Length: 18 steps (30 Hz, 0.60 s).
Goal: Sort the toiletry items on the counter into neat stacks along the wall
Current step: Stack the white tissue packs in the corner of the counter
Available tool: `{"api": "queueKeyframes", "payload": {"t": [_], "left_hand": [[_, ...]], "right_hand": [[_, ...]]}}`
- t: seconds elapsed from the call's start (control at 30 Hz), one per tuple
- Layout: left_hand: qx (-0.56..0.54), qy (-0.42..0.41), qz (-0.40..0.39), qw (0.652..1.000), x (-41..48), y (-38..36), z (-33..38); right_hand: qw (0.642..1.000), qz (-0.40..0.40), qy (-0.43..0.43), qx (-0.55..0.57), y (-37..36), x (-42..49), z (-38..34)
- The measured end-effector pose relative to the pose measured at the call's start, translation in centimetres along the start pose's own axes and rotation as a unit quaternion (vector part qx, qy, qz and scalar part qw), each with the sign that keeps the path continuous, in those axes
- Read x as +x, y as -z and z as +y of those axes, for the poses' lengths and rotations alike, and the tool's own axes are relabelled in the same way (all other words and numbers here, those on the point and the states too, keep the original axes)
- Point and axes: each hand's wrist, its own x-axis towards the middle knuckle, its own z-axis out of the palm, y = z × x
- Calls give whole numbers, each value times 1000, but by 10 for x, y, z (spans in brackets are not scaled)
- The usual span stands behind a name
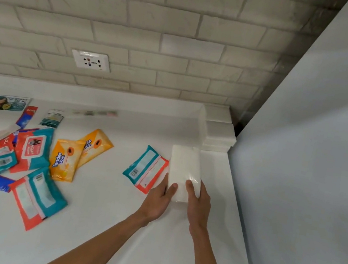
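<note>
At the right end of a white counter [86, 228], below a pale brick-tile wall [142, 14], a person grips a white tissue pack [184, 168] from both sides — the left hand [160, 199] closed on its near left edge with the thumb laid over the top, the right hand [199, 199] clamped on its near right edge the same way. The pack's far end points toward a stack of similar white packs [218, 128] set in the corner against the wall; whether its underside rests on the counter or is just clear of it cannot be told. Just to its left, touching or nearly so, lies a teal-and-coral wipes pouch [144, 168].

The glossy film over the pack looks slippery, and the contents appear soft and light, so it would likely squash rather than resist. A hold across the long sides near the middle, with the thumbs on top, seems the safest way to keep it flat while it is squared onto the corner stack.

Well apart to the left, the unsorted heap remains — two orange wipes pouches [66, 159], several more teal-and-coral pouches [33, 149] and small sachets [8, 102] nearer the wall. Those pouches look limp and floppy, best lifted flat by their edges.
</note>
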Motion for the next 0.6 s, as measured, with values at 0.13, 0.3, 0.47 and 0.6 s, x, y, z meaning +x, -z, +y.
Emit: {"api": "queueKeyframes", "payload": {"t": [0.13, 0.3, 0.47, 0.6], "left_hand": [[114, -60, 24, 991, 5, 3, -5], [340, -184, 27, 922, -3, 17, -9], [462, -260, -6, 848, 1, 23, -27], [472, -249, 5, 846, 10, 20, -29]], "right_hand": [[996, -19, 60, -65, 7, 0, -2], [945, -20, 214, -247, 28, -12, 7], [848, -36, 375, -374, 42, -23, 36], [807, -34, 388, -444, 42, -14, 47]]}}
